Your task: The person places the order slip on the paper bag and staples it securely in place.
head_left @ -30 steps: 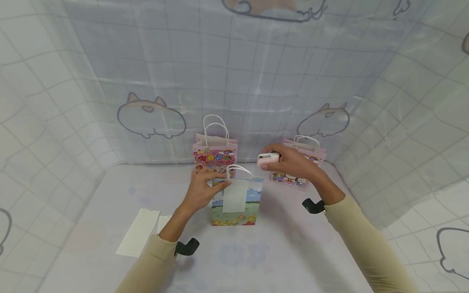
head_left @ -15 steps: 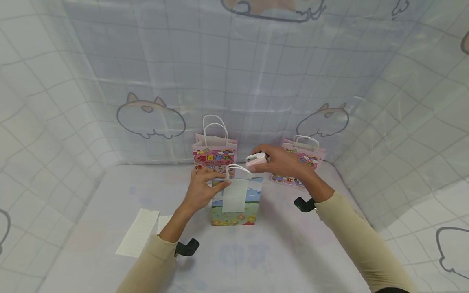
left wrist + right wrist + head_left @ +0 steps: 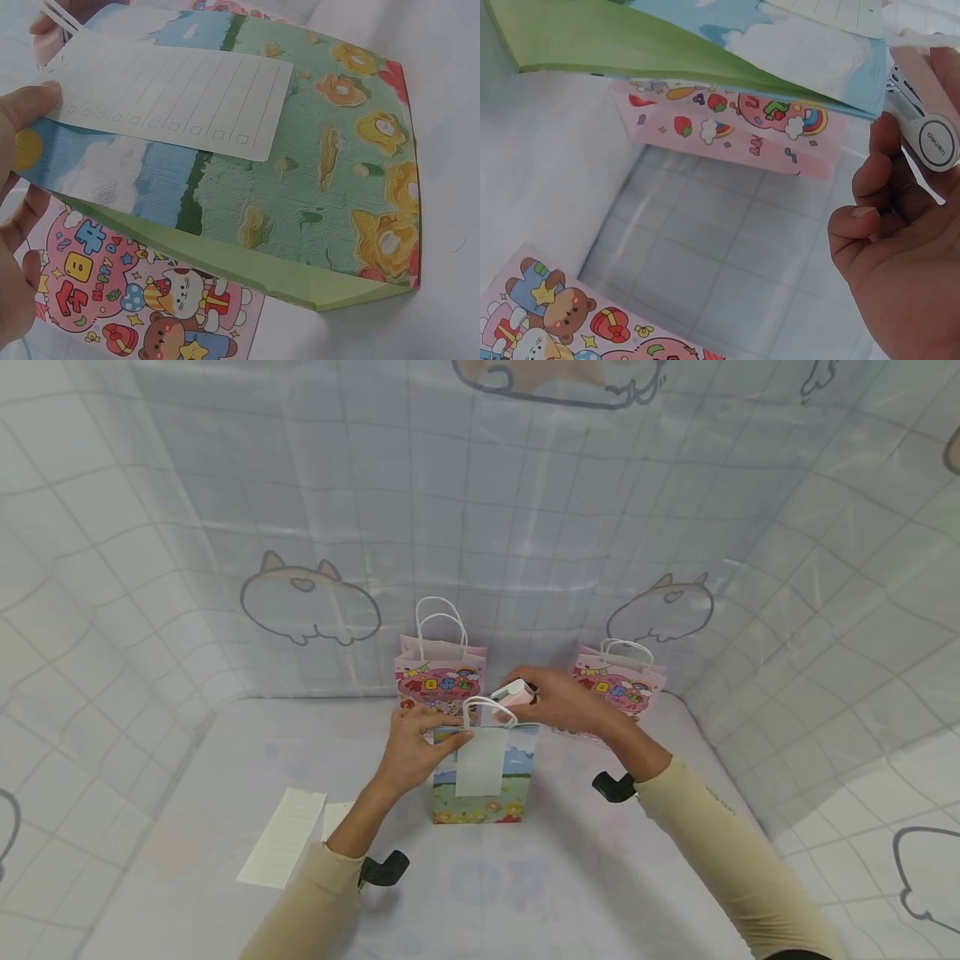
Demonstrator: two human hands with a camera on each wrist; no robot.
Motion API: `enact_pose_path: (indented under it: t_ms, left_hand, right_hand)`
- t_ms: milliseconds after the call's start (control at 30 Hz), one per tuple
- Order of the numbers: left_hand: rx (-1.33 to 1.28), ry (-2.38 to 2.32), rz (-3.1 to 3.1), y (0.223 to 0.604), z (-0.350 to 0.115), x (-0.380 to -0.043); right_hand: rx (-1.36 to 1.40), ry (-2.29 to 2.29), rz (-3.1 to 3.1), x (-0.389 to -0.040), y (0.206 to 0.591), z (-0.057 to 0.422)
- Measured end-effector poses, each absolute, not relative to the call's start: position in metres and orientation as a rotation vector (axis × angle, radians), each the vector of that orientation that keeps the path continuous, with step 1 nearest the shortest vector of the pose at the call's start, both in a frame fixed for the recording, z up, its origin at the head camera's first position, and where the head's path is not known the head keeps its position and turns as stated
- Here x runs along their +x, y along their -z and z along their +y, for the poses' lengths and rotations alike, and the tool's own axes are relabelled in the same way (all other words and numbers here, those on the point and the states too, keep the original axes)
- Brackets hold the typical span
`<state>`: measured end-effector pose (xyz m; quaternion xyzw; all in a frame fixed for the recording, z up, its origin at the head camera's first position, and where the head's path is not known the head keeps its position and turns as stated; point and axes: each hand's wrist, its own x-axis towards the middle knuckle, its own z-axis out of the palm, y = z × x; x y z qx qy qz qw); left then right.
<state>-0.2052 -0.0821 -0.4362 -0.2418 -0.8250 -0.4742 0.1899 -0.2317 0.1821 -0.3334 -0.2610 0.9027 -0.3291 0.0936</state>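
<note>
A paper gift bag (image 3: 483, 811) with a painted sky and flowers stands upright at mid-table, its white handles up. Against its front lies a lined paper slip (image 3: 172, 105) with a column of small checkboxes. My left hand (image 3: 412, 750) pinches the slip and the bag's top edge together, thumb on the slip in the left wrist view. Behind the handles, my right hand (image 3: 558, 700) grips a small pink-and-white stapler (image 3: 934, 135). The stapler sits right at the bag's top rim, partly hidden by the handles in the head view.
Two pink cartoon gift bags stand behind: one pink bag (image 3: 441, 677) left of centre, another pink bag (image 3: 617, 685) at the right, partly covered by my right arm. Two loose paper sheets (image 3: 283, 837) lie at the left, one partly under my left forearm. A patterned curtain (image 3: 495, 527) encloses the back.
My right hand has moved left with the stapler, from right of the bag to behind its handles. The left hand and the bag have stayed in place.
</note>
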Motion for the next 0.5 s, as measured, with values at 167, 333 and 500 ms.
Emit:
enact_pose_path:
  t_ms: [167,333,500]
  left_hand:
    - [-0.668,1.33,-2.334,0.4343,-0.0816,-0.2047]
    - [-0.668,1.329,-2.328,0.4342,-0.0814,-0.2039]
    - [-0.662,1.329,-2.332,0.4344,-0.0808,-0.2041]
  right_hand:
    - [-0.809,0.964,2.685,-0.228,0.3322,0.1791]
    - [-0.823,0.963,2.669,-0.2257,0.3318,0.1781]
    - [-0.836,0.97,2.662,-0.2227,0.3309,0.1781]
